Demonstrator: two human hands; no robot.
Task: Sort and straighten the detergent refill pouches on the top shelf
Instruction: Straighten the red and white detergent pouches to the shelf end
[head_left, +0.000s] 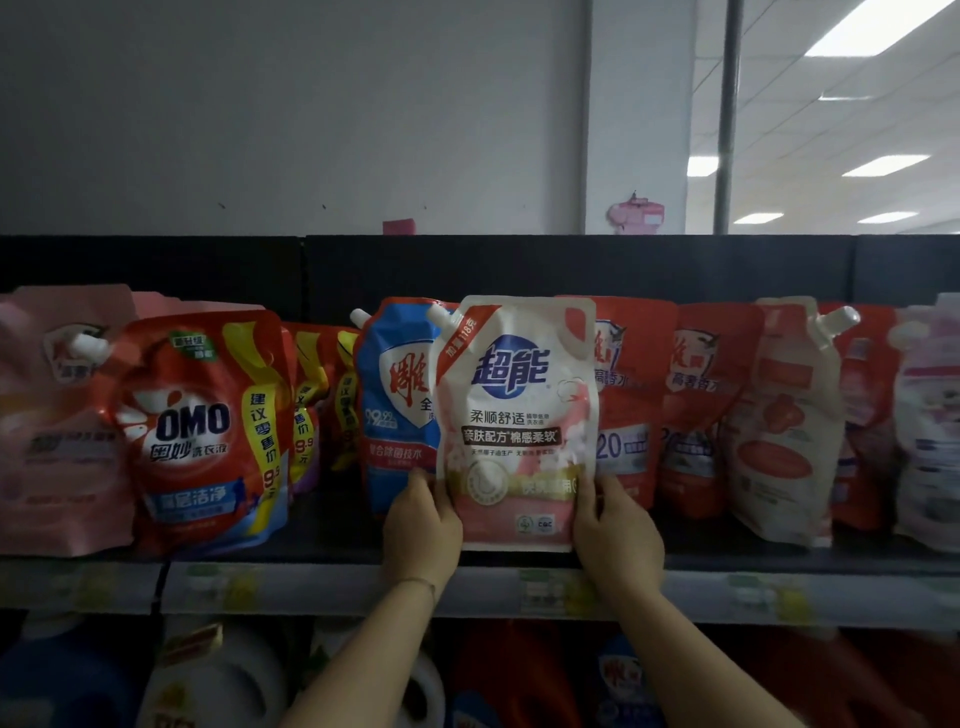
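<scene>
A white and pink refill pouch (514, 415) with a blue logo stands upright at the front of the top shelf (322, 545). My left hand (422, 525) grips its lower left edge and my right hand (615, 535) grips its lower right edge. Right behind it stands a blue pouch (397, 400), partly hidden. Two red pouches (631, 395) stand to its right. A red OMO pouch (202, 436) leans at the left, with more red and yellow pouches (317, 400) behind it.
A pink pouch (52, 431) stands at the far left. A cream pouch (784, 431) and a pale pink pouch (930, 441) stand at the far right. The price rail (311, 587) runs below. Detergent bottles (249, 675) fill the lower shelf.
</scene>
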